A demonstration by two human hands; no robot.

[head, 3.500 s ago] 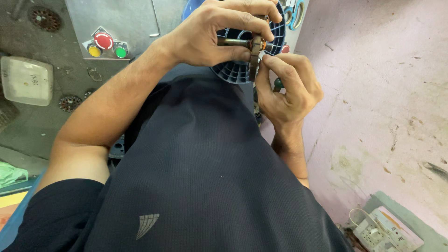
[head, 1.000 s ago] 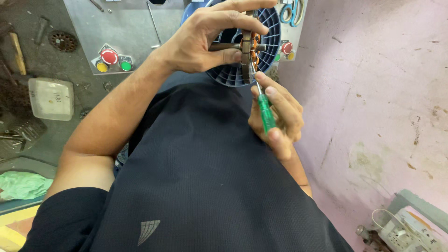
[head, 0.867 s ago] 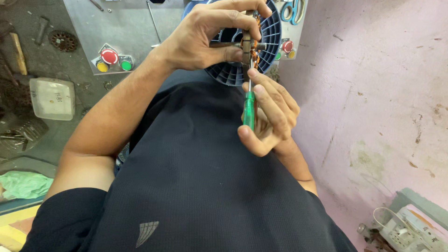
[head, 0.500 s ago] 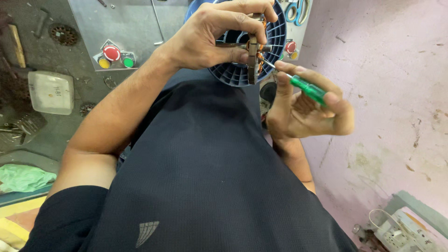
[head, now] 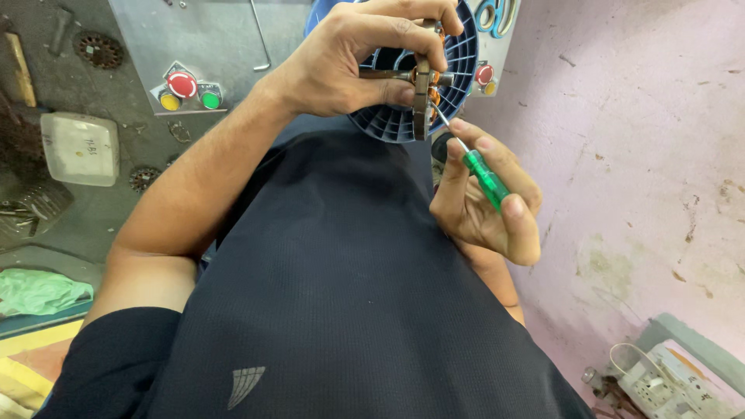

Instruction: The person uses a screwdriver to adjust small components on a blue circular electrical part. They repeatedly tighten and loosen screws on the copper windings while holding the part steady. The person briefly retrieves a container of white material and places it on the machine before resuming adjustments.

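Note:
My left hand (head: 357, 58) grips a small motor armature (head: 423, 81) with copper windings and a thin metal shaft, held up in front of a blue ribbed fan cover (head: 458, 66). My right hand (head: 485, 206) holds a green-handled screwdriver (head: 485, 177); its metal tip points up and touches the armature's lower right side. Both hands are above my dark shirt.
A grey metal panel (head: 225, 46) carries red, yellow and green push buttons (head: 183, 87). A white plastic box (head: 80, 147) lies at left, a green cloth (head: 39, 291) lower left. A pink wall (head: 636, 155) fills the right, with a white power strip (head: 667, 384) at bottom right.
My right hand swung away to the right with the screwdriver, then came back; its tip now rests against the armature again. The left hand has kept hold of the armature.

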